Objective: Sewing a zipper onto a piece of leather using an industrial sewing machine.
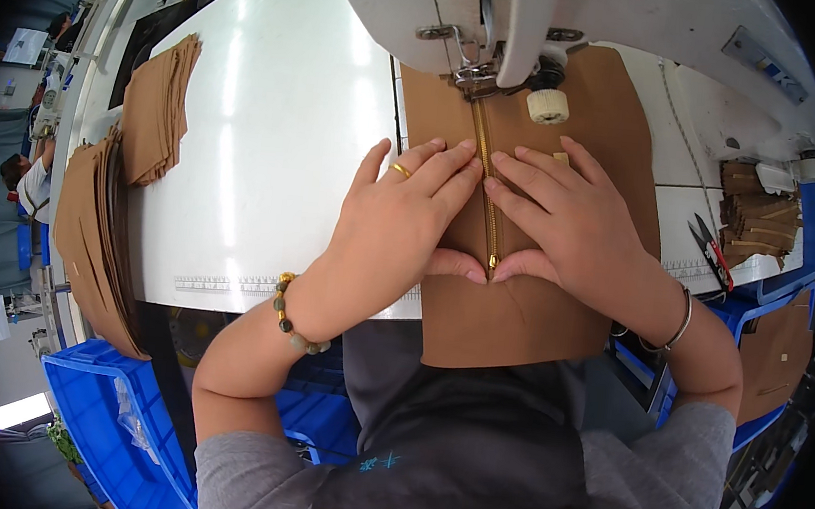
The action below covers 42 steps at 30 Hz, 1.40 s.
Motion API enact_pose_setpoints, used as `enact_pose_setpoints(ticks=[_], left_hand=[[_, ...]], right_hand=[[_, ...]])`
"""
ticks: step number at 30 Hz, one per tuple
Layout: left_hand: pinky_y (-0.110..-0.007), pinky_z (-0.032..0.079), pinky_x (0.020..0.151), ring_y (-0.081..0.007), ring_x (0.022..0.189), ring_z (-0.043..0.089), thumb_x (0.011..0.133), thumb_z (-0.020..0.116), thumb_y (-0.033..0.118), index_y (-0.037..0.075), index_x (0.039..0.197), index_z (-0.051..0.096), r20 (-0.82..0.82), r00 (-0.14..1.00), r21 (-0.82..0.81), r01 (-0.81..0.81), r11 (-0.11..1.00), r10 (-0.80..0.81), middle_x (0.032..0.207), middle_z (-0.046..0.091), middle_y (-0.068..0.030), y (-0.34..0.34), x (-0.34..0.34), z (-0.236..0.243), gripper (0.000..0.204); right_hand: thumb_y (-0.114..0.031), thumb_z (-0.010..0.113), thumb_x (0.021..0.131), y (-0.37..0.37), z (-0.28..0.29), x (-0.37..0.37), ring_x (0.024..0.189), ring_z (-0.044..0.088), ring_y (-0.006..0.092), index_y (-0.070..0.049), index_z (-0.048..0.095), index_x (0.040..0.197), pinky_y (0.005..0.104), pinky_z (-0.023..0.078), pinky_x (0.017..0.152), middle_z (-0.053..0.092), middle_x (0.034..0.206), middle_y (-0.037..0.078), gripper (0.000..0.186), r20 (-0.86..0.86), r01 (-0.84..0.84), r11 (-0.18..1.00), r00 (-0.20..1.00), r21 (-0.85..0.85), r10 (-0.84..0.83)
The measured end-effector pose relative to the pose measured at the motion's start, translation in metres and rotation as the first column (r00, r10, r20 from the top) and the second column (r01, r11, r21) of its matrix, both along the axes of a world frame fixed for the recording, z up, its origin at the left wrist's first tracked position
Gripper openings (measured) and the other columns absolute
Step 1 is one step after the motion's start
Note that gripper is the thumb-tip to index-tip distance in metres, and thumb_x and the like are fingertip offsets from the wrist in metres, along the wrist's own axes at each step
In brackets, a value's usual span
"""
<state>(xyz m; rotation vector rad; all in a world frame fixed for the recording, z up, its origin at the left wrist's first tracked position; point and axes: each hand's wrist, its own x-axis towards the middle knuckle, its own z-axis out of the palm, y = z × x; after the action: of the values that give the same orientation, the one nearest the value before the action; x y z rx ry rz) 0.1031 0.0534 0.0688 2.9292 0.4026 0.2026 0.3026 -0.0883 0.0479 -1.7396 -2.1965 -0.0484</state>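
Note:
A brown panel (479,325), leather-like, lies on the white sewing table, its near part hanging over the front edge. Down its middle runs a brass zipper (487,169), with the slider (493,261) at the near end. My left hand (403,195) rests flat on the panel left of the zipper, fingers stretched out. On the other side my right hand (569,211) lies likewise, fingers spread. Both thumbs point inward close to the slider. The panel's far part passes under the presser foot (478,83) of a white sewing machine (626,20).
Stacks of brown pieces (86,233) stand at the table's left end. Red-handled thread snips (717,253) and a bundle of small brown strips (757,218) lie at the right. A blue crate (107,422) stands lower left. A person (34,181) sits far left.

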Motion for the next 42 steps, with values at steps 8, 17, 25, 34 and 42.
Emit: enact_pose_setpoints(ticks=[8, 17, 25, 34, 42], left_hand=[[-0.06, 0.039, 0.117, -0.0308, 0.134, 0.058, 0.062, 0.084, 0.061, 0.007, 0.141, 0.062, 0.033, 0.999, 0.02, -0.002, 1.0, 0.002, 0.147, 0.06, -0.0066, 0.025, 0.017, -0.002, 0.098], [-0.059, 0.04, 0.115, -0.0298, 0.129, 0.062, 0.066, 0.083, 0.057, 0.007, 0.135, 0.069, 0.11, 0.993, -0.044, -0.028, 0.999, 0.033, 0.139, 0.064, -0.0069, 0.038, 0.024, -0.006, 0.087], [-0.06, 0.041, 0.116, -0.0286, 0.131, 0.062, 0.067, 0.083, 0.055, 0.011, 0.135, 0.071, 0.098, 0.994, -0.006, -0.04, 0.999, 0.04, 0.136, 0.068, -0.0046, 0.034, 0.02, -0.007, 0.083], [-0.06, 0.041, 0.115, -0.0293, 0.13, 0.062, 0.069, 0.084, 0.055, 0.01, 0.135, 0.071, 0.116, 0.992, -0.014, -0.04, 0.999, 0.042, 0.14, 0.066, -0.0049, 0.042, 0.025, -0.006, 0.08], [-0.057, 0.041, 0.114, -0.0309, 0.128, 0.062, 0.071, 0.083, 0.054, 0.008, 0.135, 0.07, 0.116, 0.993, -0.023, -0.03, 0.999, 0.033, 0.14, 0.065, -0.0061, 0.046, 0.027, -0.006, 0.08]], right_hand=[[-0.055, 0.078, 0.076, 0.022, 0.0, 0.011, 0.136, 0.055, 0.0276, -0.005, 0.068, 0.133, 0.0538, 0.041, 0.117, 0.063, 0.142, 0.01, 0.077, 0.016, 0.028, 0.999, 0.999, 0.035, -0.029], [-0.053, 0.077, 0.078, 0.041, -0.006, 0.02, 0.132, 0.057, 0.0277, -0.006, 0.066, 0.134, 0.0519, 0.042, 0.115, 0.065, 0.131, 0.009, 0.075, -0.022, 0.035, 0.998, 0.999, 0.06, -0.033], [-0.054, 0.077, 0.077, 0.039, -0.006, 0.02, 0.128, 0.059, 0.0284, -0.006, 0.066, 0.136, 0.0527, 0.042, 0.115, 0.067, 0.129, 0.009, 0.076, -0.006, 0.067, 0.998, 0.998, 0.009, -0.067], [-0.053, 0.076, 0.08, 0.045, -0.011, 0.023, 0.128, 0.06, 0.0274, -0.007, 0.065, 0.138, 0.0523, 0.039, 0.118, 0.068, 0.131, 0.009, 0.075, -0.034, 0.075, 0.994, 0.997, 0.081, -0.072], [-0.052, 0.075, 0.082, 0.047, -0.011, 0.024, 0.133, 0.057, 0.0272, -0.007, 0.066, 0.137, 0.0513, 0.037, 0.119, 0.067, 0.135, 0.009, 0.072, -0.043, 0.08, 0.993, 0.996, 0.085, -0.076]])
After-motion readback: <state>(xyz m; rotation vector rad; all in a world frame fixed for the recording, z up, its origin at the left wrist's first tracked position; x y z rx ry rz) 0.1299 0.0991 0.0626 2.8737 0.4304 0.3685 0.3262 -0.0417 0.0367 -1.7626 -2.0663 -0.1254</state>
